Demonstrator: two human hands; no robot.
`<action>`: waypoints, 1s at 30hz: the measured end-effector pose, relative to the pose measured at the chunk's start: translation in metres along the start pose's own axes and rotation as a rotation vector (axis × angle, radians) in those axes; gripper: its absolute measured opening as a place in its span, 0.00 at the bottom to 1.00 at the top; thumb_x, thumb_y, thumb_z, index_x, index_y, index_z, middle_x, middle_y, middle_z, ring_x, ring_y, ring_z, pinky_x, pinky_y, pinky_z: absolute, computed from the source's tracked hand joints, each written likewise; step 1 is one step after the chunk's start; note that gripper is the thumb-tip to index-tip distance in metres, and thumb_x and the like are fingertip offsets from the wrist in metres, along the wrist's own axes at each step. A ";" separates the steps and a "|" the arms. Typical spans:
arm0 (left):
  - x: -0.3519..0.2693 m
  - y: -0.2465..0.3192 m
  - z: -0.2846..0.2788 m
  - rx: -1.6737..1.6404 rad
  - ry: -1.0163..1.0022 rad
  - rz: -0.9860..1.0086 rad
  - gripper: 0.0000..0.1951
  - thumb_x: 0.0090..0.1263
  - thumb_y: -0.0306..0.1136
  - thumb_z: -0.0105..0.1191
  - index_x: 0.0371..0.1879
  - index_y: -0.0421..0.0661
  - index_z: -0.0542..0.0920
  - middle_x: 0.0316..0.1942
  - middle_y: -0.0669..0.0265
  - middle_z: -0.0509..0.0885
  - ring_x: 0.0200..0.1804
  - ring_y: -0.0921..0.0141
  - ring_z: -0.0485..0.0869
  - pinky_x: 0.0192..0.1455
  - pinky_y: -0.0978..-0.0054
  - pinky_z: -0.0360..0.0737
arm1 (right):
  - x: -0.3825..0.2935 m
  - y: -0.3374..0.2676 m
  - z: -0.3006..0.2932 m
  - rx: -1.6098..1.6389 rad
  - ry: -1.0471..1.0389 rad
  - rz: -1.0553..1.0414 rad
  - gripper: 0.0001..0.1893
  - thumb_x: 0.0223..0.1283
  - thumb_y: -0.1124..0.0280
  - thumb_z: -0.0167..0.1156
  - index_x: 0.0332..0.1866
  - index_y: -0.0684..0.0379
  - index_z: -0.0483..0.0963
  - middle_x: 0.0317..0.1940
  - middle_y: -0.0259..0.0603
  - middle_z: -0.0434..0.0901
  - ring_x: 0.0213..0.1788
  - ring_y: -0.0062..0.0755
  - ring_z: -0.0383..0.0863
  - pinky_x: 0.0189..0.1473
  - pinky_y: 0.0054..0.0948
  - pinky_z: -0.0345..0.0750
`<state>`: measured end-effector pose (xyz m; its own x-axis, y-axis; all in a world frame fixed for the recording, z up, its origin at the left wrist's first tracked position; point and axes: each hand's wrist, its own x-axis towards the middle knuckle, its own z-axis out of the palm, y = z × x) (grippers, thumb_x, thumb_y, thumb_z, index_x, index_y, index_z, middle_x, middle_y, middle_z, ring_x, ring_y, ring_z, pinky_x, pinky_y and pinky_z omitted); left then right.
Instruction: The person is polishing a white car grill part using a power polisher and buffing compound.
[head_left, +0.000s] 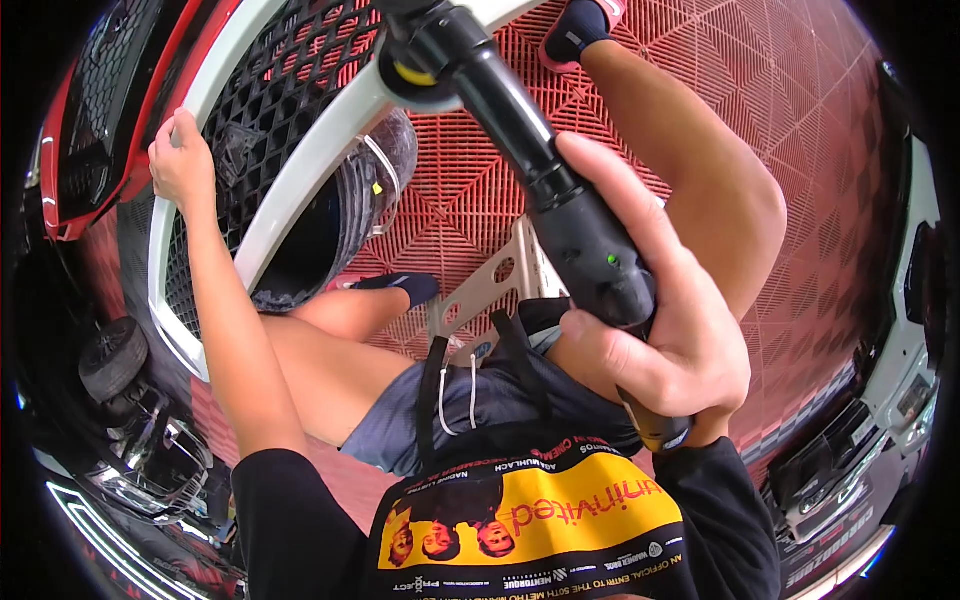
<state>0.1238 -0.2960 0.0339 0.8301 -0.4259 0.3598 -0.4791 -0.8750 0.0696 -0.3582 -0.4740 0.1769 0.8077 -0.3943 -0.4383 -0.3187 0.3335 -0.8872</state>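
Note:
My right hand (679, 345) is wrapped around the black body of a cordless mini polisher (517, 135), whose small indicator glows green. The tool's head points away from me, and its round pad (416, 79) with a yellow layer appears to rest on the inner bar of a white car grille frame (307, 165). My left hand (182, 161) grips the outer rim of that same frame, at the left. Black honeycomb mesh (262, 97) fills the space between the rim and the inner bar. What the pad's face touches is hidden.
Under the frame stands a dark bucket (375, 176) with a white handle. A white plastic stool (487, 277) is between my legs on the red slatted floor (465, 165). At left are a red bumper (142, 150) and a wheel (114, 358); a white vehicle (911, 360) is at right.

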 end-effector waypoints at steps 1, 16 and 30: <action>0.002 -0.001 0.002 -0.021 0.002 0.006 0.30 0.73 0.66 0.44 0.54 0.57 0.87 0.55 0.58 0.86 0.60 0.51 0.81 0.64 0.48 0.74 | 0.001 0.004 0.000 0.030 0.066 -0.037 0.49 0.42 0.76 0.60 0.79 0.69 0.57 0.66 0.45 0.69 0.65 0.30 0.72 0.69 0.23 0.63; 0.008 -0.009 0.007 -0.015 0.027 0.020 0.29 0.73 0.66 0.44 0.54 0.58 0.87 0.55 0.59 0.86 0.60 0.52 0.81 0.64 0.47 0.73 | 0.017 0.012 -0.014 -0.294 0.406 -0.272 0.45 0.35 0.61 0.63 0.69 0.69 0.72 0.61 0.58 0.78 0.60 0.46 0.82 0.62 0.31 0.75; 0.007 -0.008 0.011 -0.009 -0.023 -0.017 0.32 0.72 0.68 0.43 0.57 0.58 0.86 0.59 0.58 0.85 0.63 0.51 0.80 0.67 0.47 0.70 | 0.018 0.006 -0.032 -0.121 0.469 -0.160 0.42 0.55 0.73 0.58 0.80 0.60 0.57 0.32 0.41 0.79 0.26 0.22 0.80 0.32 0.19 0.76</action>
<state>0.1365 -0.2944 0.0254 0.8443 -0.4166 0.3370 -0.4677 -0.8798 0.0843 -0.3619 -0.5067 0.1594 0.5505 -0.7835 -0.2882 -0.2869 0.1466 -0.9467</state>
